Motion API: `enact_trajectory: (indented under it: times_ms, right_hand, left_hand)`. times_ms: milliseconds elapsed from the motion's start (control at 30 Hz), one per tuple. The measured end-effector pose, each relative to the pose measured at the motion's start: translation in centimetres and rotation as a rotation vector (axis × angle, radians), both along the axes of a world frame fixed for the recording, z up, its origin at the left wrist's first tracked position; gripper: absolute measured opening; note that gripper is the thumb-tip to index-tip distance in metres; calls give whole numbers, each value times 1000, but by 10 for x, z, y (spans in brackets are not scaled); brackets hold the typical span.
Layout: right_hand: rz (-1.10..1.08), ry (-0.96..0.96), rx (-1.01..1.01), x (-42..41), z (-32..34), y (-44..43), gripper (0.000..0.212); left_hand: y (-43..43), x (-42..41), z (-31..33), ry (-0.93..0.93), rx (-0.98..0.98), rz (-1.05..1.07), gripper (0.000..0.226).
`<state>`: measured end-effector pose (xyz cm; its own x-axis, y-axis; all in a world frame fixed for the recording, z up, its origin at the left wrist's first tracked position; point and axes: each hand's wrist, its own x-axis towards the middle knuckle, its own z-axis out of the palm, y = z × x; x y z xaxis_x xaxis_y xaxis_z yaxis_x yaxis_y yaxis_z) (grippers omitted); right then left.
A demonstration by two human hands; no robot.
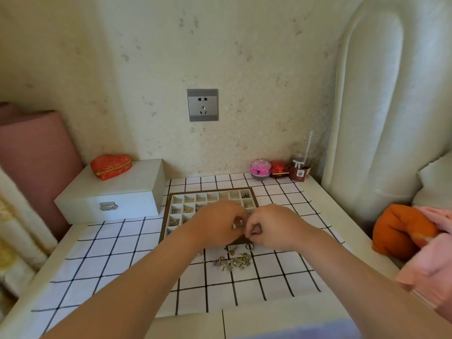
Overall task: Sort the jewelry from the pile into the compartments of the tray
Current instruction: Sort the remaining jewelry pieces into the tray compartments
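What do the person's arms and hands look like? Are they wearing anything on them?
Both arms are bare all the way to the picture's edge: no sleeves, gloves or watch show. The left hand and right hand are too blurred to tell small rings. Some pale blue-purple cloth shows at the bottom.

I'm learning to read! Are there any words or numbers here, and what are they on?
Nothing here can be read.
Drink cup: its dark label has a white tag with a square code and tiny print, too small and blurred to read.
Wall socket: no words or numbers show.
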<state>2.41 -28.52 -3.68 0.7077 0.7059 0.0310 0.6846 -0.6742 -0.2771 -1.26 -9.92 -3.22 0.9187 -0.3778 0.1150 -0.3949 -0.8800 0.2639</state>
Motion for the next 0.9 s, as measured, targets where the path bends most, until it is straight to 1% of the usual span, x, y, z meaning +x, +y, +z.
enact_trajectory:
  times_ms: [133, 300, 367, 400, 467, 500, 567, 667, 800, 900]
  right_hand:
    - [50, -31, -122, -10, -4, -4, 19]
    - [108, -100, -167, -13, -7, -5, 22]
    - [98, -77, -170, -14, -7, -5, 20]
    - [76, -31, -150, -14, -7, -6, 17]
    - [6, 106, -22, -11, -5, -8, 11]
    - [-30, 167, 68, -8, -5, -8, 9]
    - [-100, 273, 235, -3, -1, -9, 7]
    - [-181, 415, 424, 2, 5, -7, 12]
    - [-264, 469, 644, 9, 11, 4, 9]
    - [-311, 439, 725, 17, 13, 16, 15]
  left_hand:
    - [2, -16, -9, 67, 88, -13, 19]
    - [1, -13, -9, 133, 35, 25, 15]
    - [0, -11, -10, 143, 33, 25, 15]
    - [0, -10, -10, 144, 31, 20, 16]
    - [1, -7, -9, 153, -7, 10, 19]
    - [1, -6, -7, 172, -60, 15, 21]
    - [2, -2, -4, 211, -239, 47, 18]
    - [3, 5, 0, 180, -439, 142, 7]
    - [8, 15, 6, 177, -599, 281, 8]
    - [10, 22, 9, 201, -723, 375, 11]
